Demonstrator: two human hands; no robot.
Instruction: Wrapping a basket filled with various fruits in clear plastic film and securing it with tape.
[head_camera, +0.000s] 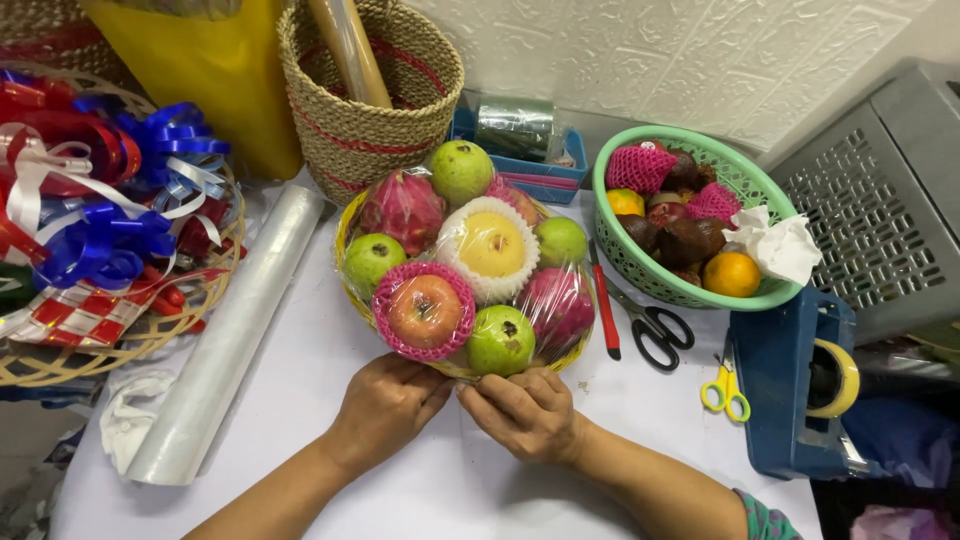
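While both hands, left hand (388, 405) and right hand (522, 412), pinch slippery cling film at the heavy wrapped fruit basket (465, 262)'s near rim, support belongs beneath its base.

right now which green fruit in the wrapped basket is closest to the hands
The green guava at the basket's front edge, just above the right hand; the other green ones sit farther back.

A yellow basket (352, 215) holds green guavas (461, 171), a red-orange apple (424, 310) in pink net, a yellow pear (491, 243) in white net and magenta dragon fruit (403, 207). By the table's (470, 490) right edge stands a green basket (650, 272), with black scissors (655, 330), small yellow scissors (727, 391) and a blue dispenser (790, 385). Red, blue and white ribbons (95, 200) lie at the left edge.
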